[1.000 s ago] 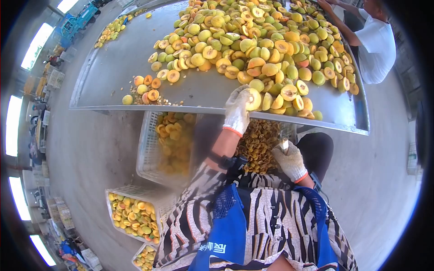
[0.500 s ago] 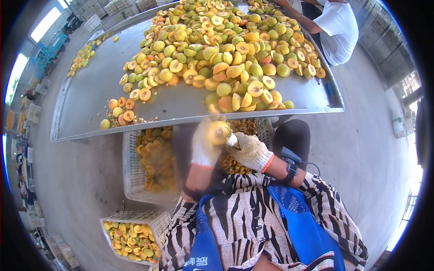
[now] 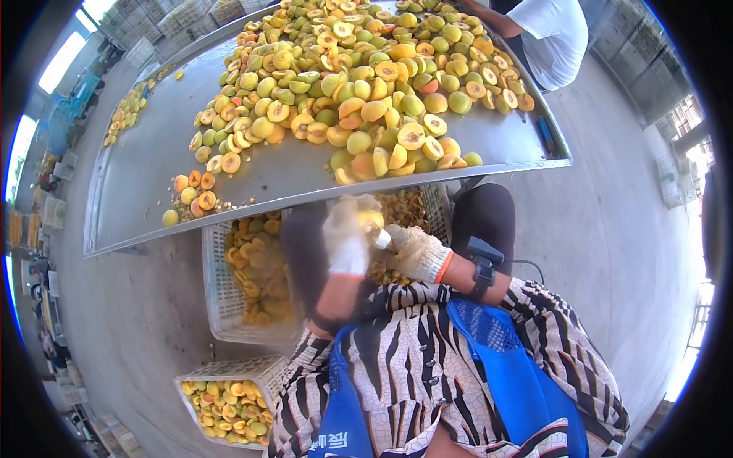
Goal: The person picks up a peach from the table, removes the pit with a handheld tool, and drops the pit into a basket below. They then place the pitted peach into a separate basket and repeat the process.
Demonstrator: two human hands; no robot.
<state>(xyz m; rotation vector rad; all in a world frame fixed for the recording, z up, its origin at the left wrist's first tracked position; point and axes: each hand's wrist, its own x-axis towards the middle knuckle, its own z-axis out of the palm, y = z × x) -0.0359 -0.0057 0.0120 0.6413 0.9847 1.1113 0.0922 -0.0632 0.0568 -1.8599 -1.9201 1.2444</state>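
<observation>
My left hand (image 3: pixel 347 240), in a whitish knitted glove and blurred by motion, grips a yellow peach half (image 3: pixel 371 218) in its fingers. Close against the fruit is the white-wrapped end of a small tool (image 3: pixel 382 240), held in my gloved right hand (image 3: pixel 416 254). The tool's working tip is hidden behind the peach and the glove. Both hands are over my lap, just below the near edge of a metal table (image 3: pixel 259 183). A big heap of halved peaches (image 3: pixel 359 84) covers much of the table top.
Below the table edge, a crate (image 3: pixel 216 282) of peach halves stands to the left. Another crate (image 3: pixel 437 210) between my knees holds brownish-yellow pieces. A third full crate (image 3: pixel 267 374) is at lower left. A co-worker in a white shirt (image 3: pixel 553 38) is at the table's far right.
The peach half has turned in my left hand, its cut face less visible now. Both hands stay together with the tool at the fruit. The whole view has shifted slightly.
</observation>
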